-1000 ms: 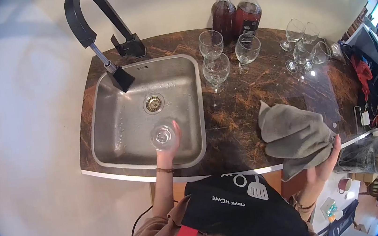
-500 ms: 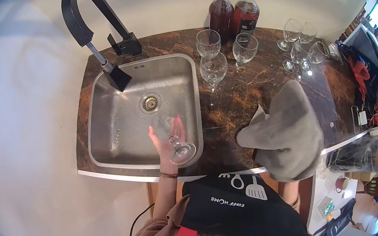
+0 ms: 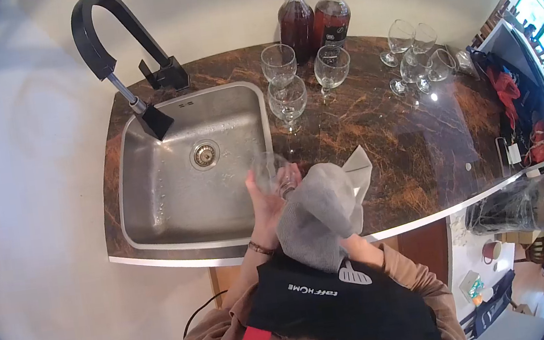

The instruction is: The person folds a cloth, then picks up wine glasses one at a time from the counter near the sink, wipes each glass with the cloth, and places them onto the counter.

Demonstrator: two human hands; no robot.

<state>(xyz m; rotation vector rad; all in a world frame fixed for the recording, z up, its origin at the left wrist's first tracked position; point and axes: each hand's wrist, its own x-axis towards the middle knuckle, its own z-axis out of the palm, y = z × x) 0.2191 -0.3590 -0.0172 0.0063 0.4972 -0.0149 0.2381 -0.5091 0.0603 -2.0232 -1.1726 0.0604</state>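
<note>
My left hand (image 3: 264, 205) is closed around the bowl of a clear stemmed glass (image 3: 266, 168), above the right rim of the sink. The glass lies tilted, with its foot end towards the towel. A grey towel (image 3: 318, 212) is in my right hand, draped over it so that the fingers are hidden; only the wrist and the edge of the hand (image 3: 356, 246) show. Cloth covers the foot of the glass and seems to touch it.
The steel sink (image 3: 262, 113) sits at left under a black faucet (image 3: 156, 75). Several stemmed glasses stand on the dark counter (image 3: 388, 176), including a near glass (image 3: 288, 100) and a right-hand glass (image 3: 401, 37). A dark bottle (image 3: 297, 27) and a swing-top bottle (image 3: 332, 20) stand behind.
My right hand has brought the towel leftwards to the glass. The left hand has carried the glass slightly right, from over the sink to its rim. The view has shifted a little.
</note>
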